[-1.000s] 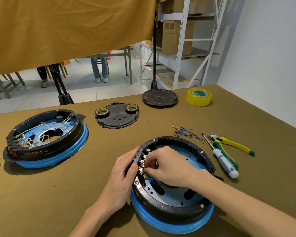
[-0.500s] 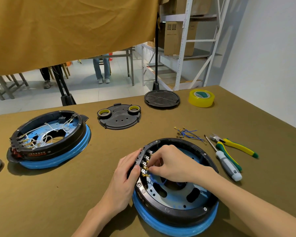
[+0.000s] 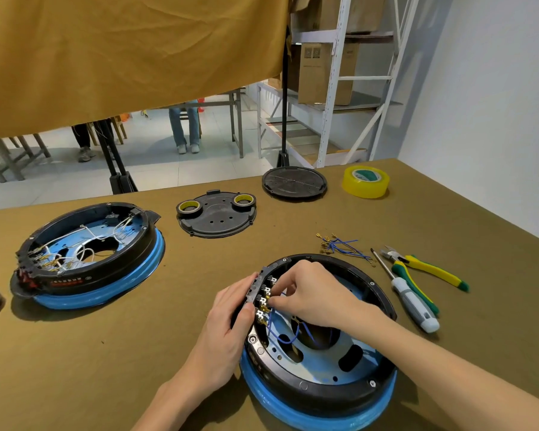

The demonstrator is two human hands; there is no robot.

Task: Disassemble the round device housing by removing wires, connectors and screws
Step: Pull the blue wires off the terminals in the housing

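Observation:
A round black housing (image 3: 339,384) on a blue ring lies on the table right in front of me, open side up. My left hand (image 3: 227,334) grips its left rim from outside, thumb beside a row of brass terminals (image 3: 263,303). My right hand (image 3: 311,293) reaches inside, fingertips pinched on a connector at that terminal row. Thin blue wires (image 3: 285,335) loop from the terminals over the blue inner plate. A small bundle of removed blue wires (image 3: 339,245) lies beyond the housing.
A second housing (image 3: 87,259) with white wires sits at the left. A black cover plate (image 3: 217,217) carrying two tape rolls and a black disc (image 3: 294,182) lie farther back, yellow tape (image 3: 365,181) at the back right. Screwdriver (image 3: 408,298) and pliers (image 3: 423,270) lie right of my housing.
My right hand's fingers have shifted slightly along the terminal row. Blue wires show below my hand now. My view has moved a little closer; the left hand stays on the rim.

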